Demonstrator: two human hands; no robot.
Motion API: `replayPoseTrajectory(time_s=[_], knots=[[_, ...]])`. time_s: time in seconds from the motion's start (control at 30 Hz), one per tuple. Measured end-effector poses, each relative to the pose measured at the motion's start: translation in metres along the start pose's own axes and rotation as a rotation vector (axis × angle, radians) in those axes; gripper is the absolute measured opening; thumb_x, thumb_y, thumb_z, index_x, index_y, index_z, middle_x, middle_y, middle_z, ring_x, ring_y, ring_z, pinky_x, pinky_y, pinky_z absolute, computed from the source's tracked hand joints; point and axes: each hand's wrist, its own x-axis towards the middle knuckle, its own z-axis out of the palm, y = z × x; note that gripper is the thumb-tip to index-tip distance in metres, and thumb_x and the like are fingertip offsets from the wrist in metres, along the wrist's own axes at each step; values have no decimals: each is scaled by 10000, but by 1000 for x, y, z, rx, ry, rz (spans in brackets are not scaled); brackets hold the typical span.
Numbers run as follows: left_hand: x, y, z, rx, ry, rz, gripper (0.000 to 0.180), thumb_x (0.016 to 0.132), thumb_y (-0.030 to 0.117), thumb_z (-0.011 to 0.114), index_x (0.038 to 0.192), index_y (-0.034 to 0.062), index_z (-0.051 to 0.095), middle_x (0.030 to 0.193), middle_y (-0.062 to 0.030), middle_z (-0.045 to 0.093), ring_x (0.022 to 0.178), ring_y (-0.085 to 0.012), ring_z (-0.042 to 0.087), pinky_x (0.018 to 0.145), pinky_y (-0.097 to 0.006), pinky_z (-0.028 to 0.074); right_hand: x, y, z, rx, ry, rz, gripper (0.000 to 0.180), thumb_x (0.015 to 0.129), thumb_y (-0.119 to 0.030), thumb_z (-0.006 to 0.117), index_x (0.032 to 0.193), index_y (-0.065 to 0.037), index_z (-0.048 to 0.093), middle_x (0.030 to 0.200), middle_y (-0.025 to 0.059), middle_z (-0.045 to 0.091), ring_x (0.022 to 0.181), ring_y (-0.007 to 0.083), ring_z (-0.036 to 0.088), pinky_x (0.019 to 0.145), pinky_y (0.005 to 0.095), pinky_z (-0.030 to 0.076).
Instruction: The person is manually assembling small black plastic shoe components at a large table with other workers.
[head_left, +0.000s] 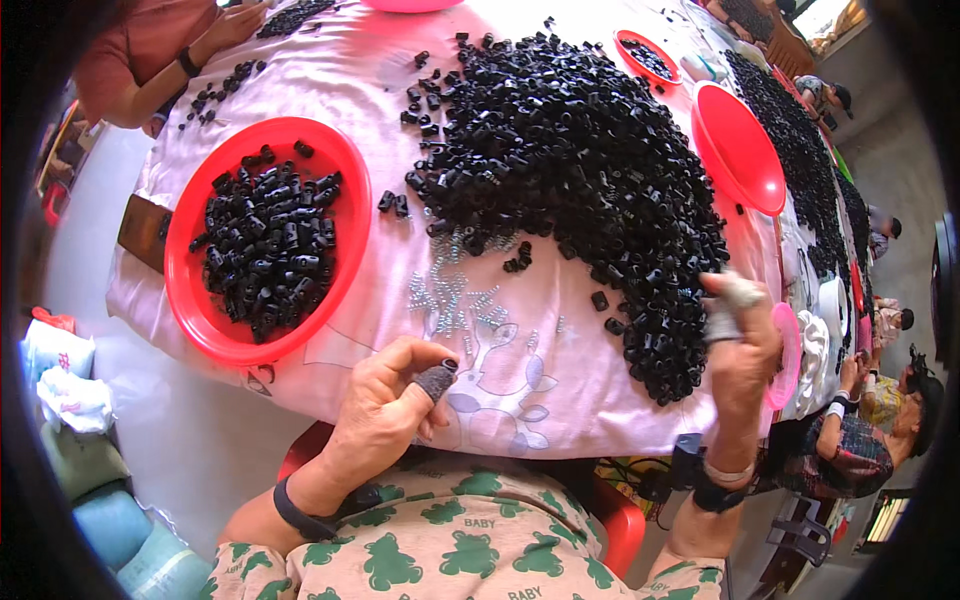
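The left hand [392, 388], a grey wrap on one finger, pinches a small black part [451, 366] above the pale pink tablecloth [610, 420]. The right hand [745, 335], with pale wraps on its fingers, is at the right edge of a large heap of black parts [570, 150]; whether it grips one is unclear. Tiny metal springs [450, 290] lie scattered between the heap and the left hand. A red basin [180, 280] at left holds more black parts, and another red basin [740, 150] sits beyond the right hand.
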Motion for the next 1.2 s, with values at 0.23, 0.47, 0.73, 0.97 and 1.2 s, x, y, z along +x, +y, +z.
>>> replayPoseTrajectory(time_s=[0.23, 0.47, 0.73, 0.97, 1.2], knots=[[-1, 6, 0, -8, -15, -21, 163, 942, 44, 543, 1094, 4, 590, 843, -33, 622, 601, -45, 570, 508, -183, 469, 15, -45, 93, -27, -408, -268, 363, 762, 69, 530, 1097, -19, 639, 954, 157, 569, 877, 320, 587, 744, 386, 501], [-1, 3, -4, 1, -20, 11, 148, 955, 108, 583, 1065, 12, 607, 732, -9, 609, 584, -39, 566, 481, -172, 457, 15, -37, 84, -211, -376, -234, 244, 740, 51, 548, 946, -19, 659, 916, 131, 563, 857, 307, 578, 722, 382, 497], [1, 4, -4, 43, -45, -30, 171, 937, 74, 575, 1093, 7, 587, 893, -30, 615, 628, -43, 583, 506, -187, 478, 12, -54, 82, 4, -396, -160, 399, 680, 149, 515, 1016, 0, 670, 949, 154, 580, 847, 318, 629, 751, 364, 517], [1, 4, -4, 15, -58, -27, 162, 938, 75, 571, 1088, 16, 592, 885, -14, 602, 625, -42, 578, 508, -188, 479, 19, -55, 101, -204, -428, -285, 349, 673, 58, 615, 1009, -31, 643, 944, 122, 552, 872, 285, 591, 725, 365, 520], [-2, 9, -1, -11, -41, -26, 149, 956, 98, 567, 1071, 13, 607, 781, -17, 617, 590, -40, 568, 495, -172, 454, 9, -56, 105, -361, -447, -263, 324, 708, 21, 649, 1023, -51, 617, 919, 121, 548, 840, 281, 594, 700, 375, 530]])
